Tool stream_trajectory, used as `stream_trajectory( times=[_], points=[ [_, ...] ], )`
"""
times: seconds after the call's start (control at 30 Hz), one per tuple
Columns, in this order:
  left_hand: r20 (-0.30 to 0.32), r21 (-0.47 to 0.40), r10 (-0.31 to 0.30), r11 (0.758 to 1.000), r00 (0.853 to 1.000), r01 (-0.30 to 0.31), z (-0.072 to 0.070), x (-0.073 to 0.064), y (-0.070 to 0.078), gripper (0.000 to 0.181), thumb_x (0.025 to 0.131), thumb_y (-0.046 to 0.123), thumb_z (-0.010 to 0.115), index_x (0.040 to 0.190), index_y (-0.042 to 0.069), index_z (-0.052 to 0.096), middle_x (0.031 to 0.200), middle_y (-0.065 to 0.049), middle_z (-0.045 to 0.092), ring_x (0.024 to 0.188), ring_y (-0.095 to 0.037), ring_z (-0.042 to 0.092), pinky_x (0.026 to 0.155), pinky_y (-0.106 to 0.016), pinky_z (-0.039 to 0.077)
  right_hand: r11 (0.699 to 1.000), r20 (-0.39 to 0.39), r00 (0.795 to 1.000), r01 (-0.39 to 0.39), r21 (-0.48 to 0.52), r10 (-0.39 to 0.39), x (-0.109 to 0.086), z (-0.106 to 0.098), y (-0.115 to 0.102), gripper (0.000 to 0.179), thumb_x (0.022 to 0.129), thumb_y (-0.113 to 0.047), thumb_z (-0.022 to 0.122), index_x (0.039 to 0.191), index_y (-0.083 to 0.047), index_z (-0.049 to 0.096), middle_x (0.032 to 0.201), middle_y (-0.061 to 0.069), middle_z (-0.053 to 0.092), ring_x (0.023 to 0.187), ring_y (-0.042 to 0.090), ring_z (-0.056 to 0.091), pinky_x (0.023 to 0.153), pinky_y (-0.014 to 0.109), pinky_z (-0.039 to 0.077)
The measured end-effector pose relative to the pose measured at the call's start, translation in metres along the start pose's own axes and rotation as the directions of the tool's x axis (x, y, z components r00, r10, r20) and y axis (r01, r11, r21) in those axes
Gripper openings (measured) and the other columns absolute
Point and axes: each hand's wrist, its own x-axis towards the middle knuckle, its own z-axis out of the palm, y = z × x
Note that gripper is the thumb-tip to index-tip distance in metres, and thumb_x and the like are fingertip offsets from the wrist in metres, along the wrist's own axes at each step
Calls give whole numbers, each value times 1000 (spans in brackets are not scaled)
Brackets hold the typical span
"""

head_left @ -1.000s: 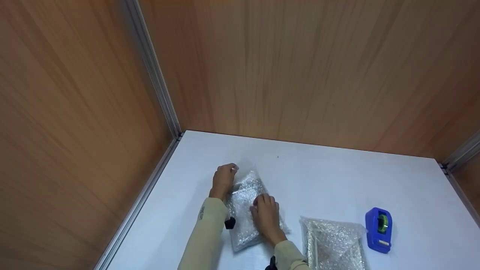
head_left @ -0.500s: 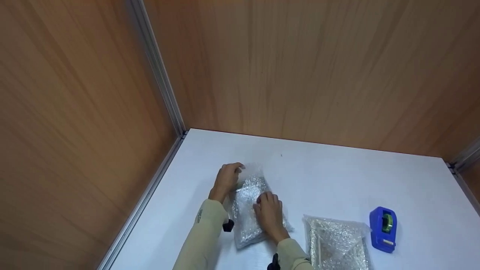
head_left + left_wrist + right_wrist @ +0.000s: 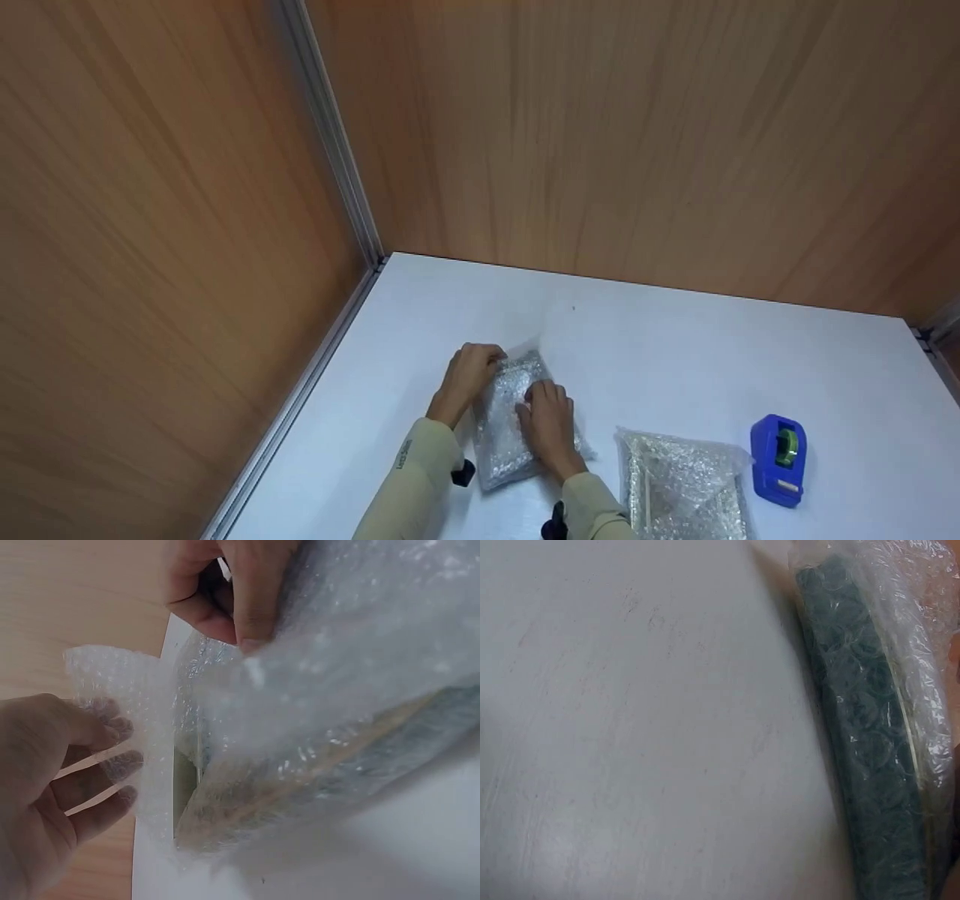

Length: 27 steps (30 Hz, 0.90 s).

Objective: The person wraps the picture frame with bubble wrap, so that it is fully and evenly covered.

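Observation:
A flat, rectangular bubble-wrapped package (image 3: 506, 427) lies tilted on the white table, a dark green side (image 3: 877, 757) showing through its film. At its far end, my left hand (image 3: 470, 371) holds the loose bubble wrap flap (image 3: 154, 735). Through the film in the left wrist view, the left fingertips (image 3: 126, 765) show, bent and spread apart. My right hand (image 3: 551, 424) rests on top of the package with curled fingers, its thumb and finger (image 3: 244, 622) pinching the upper layer of wrap. Between flap and upper layer, the package end gapes.
A second bubble-wrapped package (image 3: 686, 480) with a frame-like edge lies to the right on the table (image 3: 675, 360). Beside it stands a blue tape dispenser (image 3: 778, 461) with a green-looking roll. Wooden panels (image 3: 600, 150) rise behind and at the left.
My left hand has moved inward over the package's far end, bringing the flap in with it. The right hand stays nearly in place on top. The head view has shifted slightly.

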Motion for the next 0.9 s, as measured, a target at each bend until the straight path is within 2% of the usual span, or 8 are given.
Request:
stream_trajectory(
  times=[0.17,0.33,0.43,0.53,0.63,0.73,0.9],
  points=[
    [5,22,-1,1000,1000,1,9,-8,3,15,88,10,61,95,13,73,93,1,70,87,-14,65,75,-28,52,1000,14,1000,-21,17,21,1,1,2,21,82,-20,69,91,-10,52,87,-1,46,81,18,43,70,33,36],
    [4,88,11,996,1000,-11,18,-12,2,18,87,6,60,97,13,73,96,0,70,82,-13,64,73,-27,52,999,0,999,-34,41,35,2,1,3,25,82,-19,69,96,-9,51,87,0,45,79,17,42,70,32,36],
    [5,117,13,993,1000,-14,22,-15,2,18,87,6,60,98,13,72,96,-1,70,79,-11,63,71,-25,52,997,-6,998,-55,59,55,3,1,2,30,82,-19,70,101,-8,50,91,2,46,83,18,43,73,34,37],
    [6,156,38,987,999,-38,25,-17,1,15,87,7,62,96,13,73,88,1,70,73,-8,61,67,-23,51,994,0,997,-83,72,83,3,2,2,36,82,-20,70,107,-7,48,97,4,48,88,20,45,79,35,39],
    [11,215,87,973,996,-88,29,-18,0,12,85,8,63,91,13,73,75,3,66,64,-6,55,59,-20,48,992,1,995,-97,87,97,3,2,2,41,82,-20,70,112,-6,46,100,6,50,92,21,46,82,36,39],
    [17,285,147,948,989,-145,33,-19,-3,12,85,7,63,86,14,73,67,5,63,56,-4,48,54,-18,44,990,-7,996,-87,108,88,2,2,2,47,82,-19,70,118,-4,44,102,6,52,93,22,46,83,37,38],
    [10,372,213,906,977,-202,37,-20,-6,13,82,3,64,78,14,71,64,4,61,55,-5,48,52,-19,45,991,-15,998,-59,119,62,1,3,3,57,82,-17,69,129,-5,39,108,8,54,98,24,48,85,39,38]
  ],
)
